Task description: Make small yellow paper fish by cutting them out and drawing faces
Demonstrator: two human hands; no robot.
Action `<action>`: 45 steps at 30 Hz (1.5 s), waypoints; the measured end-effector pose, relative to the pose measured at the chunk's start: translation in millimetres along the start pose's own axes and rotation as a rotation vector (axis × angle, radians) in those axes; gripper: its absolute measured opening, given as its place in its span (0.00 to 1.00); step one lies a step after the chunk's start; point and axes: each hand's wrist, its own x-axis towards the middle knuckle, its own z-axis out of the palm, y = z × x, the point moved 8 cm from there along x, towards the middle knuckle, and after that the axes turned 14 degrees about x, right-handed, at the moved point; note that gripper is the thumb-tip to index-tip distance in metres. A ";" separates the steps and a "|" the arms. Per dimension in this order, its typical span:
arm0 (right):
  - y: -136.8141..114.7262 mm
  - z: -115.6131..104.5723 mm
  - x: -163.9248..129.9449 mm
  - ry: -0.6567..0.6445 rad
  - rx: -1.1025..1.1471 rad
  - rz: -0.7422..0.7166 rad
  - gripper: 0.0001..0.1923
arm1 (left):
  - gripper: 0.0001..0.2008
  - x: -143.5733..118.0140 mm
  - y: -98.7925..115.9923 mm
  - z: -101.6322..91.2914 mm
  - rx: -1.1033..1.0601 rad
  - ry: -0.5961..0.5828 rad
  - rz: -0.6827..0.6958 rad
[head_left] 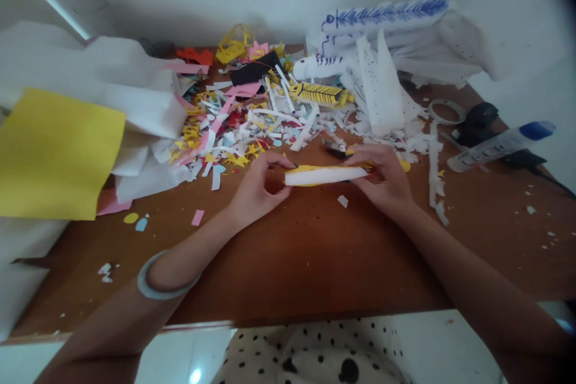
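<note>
Both hands hold a long, flat yellow-and-white paper piece [324,176] level above the brown table, its white edge facing me. My left hand [263,186] pinches its left end between thumb and fingers. The right end sits in the closed fingers of my right hand [382,180], which partly hide it; a little red shows there. Just beyond the piece lies a dark, partly hidden object [335,147] that I cannot make out. A small white paper scrap [342,201] rests on the table below the piece.
A heap of paper scraps [252,123] spreads behind my hands, with a black-striped yellow paper shape [319,95] on it. White sheets and a yellow sheet [58,153] stand left. To the right are a tape roll [447,112], a blue-capped bottle [499,147] and a black corded device [481,123].
</note>
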 end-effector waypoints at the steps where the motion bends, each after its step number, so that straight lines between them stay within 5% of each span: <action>1: -3.9 0.3 0.3 -0.001 -0.034 -0.025 0.24 | 0.18 -0.5 1.9 0.6 0.033 -0.012 0.026; 6: -18.6 6.2 1.8 -0.047 -0.258 -0.144 0.18 | 0.16 -1.3 12.7 -2.1 0.153 -0.037 0.150; 13: -18.4 17.0 0.9 -0.127 -0.452 -0.175 0.25 | 0.11 -4.7 27.5 -10.2 0.228 0.042 0.343; 18: -29.5 10.8 -1.7 -0.060 -0.474 -0.267 0.23 | 0.08 -13.1 39.9 -14.5 0.404 0.122 0.504; 23: -42.3 13.4 -6.4 -0.121 -0.492 -0.390 0.12 | 0.06 -12.3 42.3 -10.4 0.389 0.092 0.481; 31: -37.8 24.4 -6.7 -0.210 -0.507 -0.311 0.12 | 0.16 -11.7 38.3 -5.8 0.407 -0.016 0.414; 45: -46.0 42.3 -9.0 -0.328 -0.549 -0.313 0.17 | 0.13 -12.9 52.8 -3.6 0.460 0.002 0.513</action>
